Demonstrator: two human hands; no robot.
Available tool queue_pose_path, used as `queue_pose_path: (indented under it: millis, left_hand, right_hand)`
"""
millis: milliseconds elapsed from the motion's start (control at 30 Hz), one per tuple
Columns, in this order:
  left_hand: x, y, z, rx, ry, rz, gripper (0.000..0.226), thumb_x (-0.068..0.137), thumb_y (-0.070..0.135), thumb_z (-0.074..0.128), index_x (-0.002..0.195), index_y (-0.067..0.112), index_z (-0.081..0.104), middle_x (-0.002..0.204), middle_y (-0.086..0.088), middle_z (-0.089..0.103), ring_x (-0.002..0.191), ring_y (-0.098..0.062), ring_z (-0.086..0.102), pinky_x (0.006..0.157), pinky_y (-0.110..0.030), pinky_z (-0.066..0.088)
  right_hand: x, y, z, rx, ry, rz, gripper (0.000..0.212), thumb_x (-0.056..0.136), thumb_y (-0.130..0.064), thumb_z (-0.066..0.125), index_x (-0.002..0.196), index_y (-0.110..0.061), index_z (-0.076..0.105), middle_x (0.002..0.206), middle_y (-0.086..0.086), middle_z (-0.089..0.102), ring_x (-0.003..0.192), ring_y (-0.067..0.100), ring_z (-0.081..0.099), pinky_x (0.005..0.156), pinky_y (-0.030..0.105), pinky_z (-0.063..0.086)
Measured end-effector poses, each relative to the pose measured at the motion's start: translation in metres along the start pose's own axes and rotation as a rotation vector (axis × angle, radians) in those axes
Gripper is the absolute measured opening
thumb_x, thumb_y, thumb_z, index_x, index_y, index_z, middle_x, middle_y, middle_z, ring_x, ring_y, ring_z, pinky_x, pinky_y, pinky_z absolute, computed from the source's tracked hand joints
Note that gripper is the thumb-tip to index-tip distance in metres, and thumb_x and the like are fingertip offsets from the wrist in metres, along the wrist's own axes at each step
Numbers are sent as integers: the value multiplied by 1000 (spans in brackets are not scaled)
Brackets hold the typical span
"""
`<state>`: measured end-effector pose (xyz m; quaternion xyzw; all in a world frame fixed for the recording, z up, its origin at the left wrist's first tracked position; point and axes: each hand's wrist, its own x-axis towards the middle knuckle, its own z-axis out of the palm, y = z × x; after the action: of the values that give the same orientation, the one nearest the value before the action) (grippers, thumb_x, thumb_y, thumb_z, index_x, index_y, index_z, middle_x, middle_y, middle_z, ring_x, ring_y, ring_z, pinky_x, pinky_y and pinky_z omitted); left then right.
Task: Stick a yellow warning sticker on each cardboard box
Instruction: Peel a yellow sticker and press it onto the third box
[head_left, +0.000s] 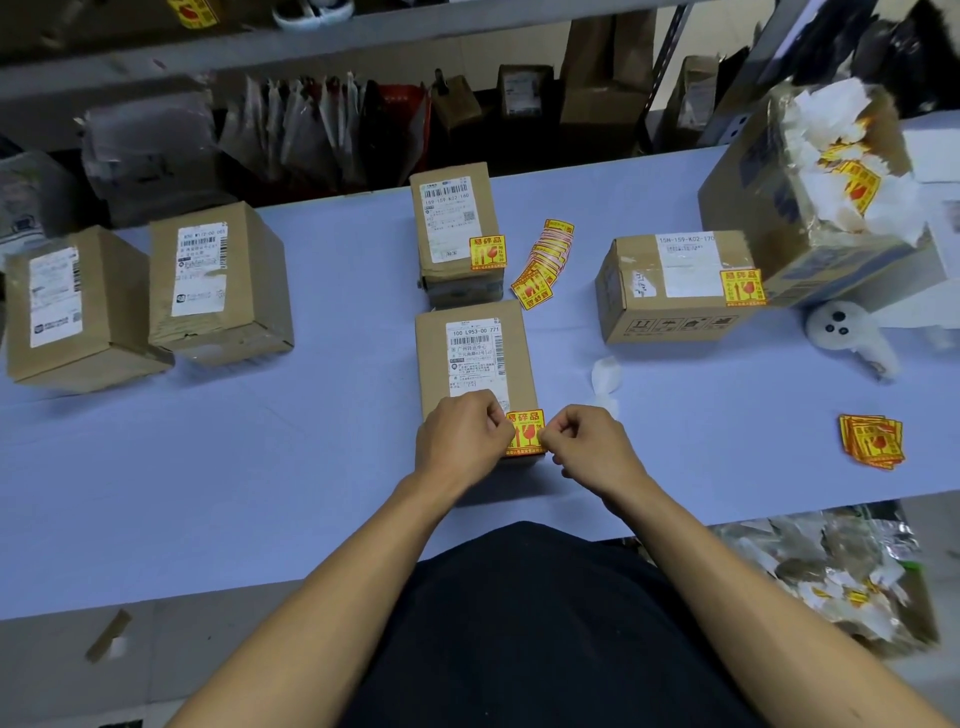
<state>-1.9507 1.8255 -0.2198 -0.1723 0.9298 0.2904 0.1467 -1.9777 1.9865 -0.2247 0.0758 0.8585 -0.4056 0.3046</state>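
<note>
Both hands are at the near box (475, 364) in the middle of the table (260, 467), pressing a yellow sticker (525, 432) onto its near right corner. The left hand (460, 439) is curled, fingertips pinching the sticker's left edge; the right hand (584, 441) is curled too, thumb and forefinger nipping the right edge, which overhangs the box side a little. So this one looks nearly stuck but not smoothed down.

Score so far, by my count: the far box (457, 228) carries its sticker, and so does the right box (670, 286) (its sticker sits at the near right corner). Two boxes at the left, left box (72, 306) and second box (218, 280), show only white shipping labels on the faces I can see, so they look still to do.

Supplies are plentiful: a fanned strip of stickers (545, 262) lies between the far and right boxes, and a loose pile (872, 440) lies at the right. A scrap of white backing (607, 375) lies just right of the near box. Nothing blocks the reach left.
</note>
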Motion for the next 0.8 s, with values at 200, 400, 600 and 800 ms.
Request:
queue_pose_path:
  millis: [200, 400, 600, 800]
  left_hand:
    - [3, 0, 0, 7, -14, -20, 12, 81, 25, 58, 71, 21, 63, 66, 6, 65, 68, -18, 61, 56, -27, 47]
    - [6, 0, 0, 79, -16, -18, 16, 81, 33, 62, 69, 23, 57, 69, 7, 63, 70, -19, 60, 52, -24, 37]
    - [6, -23, -8, 323, 164, 207, 45, 84, 48, 65, 118, 19, 58, 121, -6, 58, 114, -28, 49, 83, -39, 45]
    - [1, -59, 6, 249, 22, 136, 64, 100, 52, 40, 157, 27, 21, 168, -5, 4, 153, -30, 4, 121, -52, 16]
  right_hand:
    - [2, 0, 0, -5, -17, 1, 11, 82, -18, 62, 73, -15, 68, 72, 2, 70, 77, 21, 69, 75, 48, 60]
    - [6, 2, -1, 18, -32, 18, 9, 82, -20, 66, 74, -16, 68, 74, 1, 71, 78, 20, 69, 76, 46, 61]
    - [16, 4, 8, 7, -25, -4, 38, 91, -54, 57, 112, -23, 61, 101, -6, 69, 93, 14, 65, 79, 33, 50]
    - [27, -4, 33, 3, -24, -90, 57, 96, -61, 45, 137, -22, 50, 125, -1, 66, 111, 20, 64, 92, 37, 51]
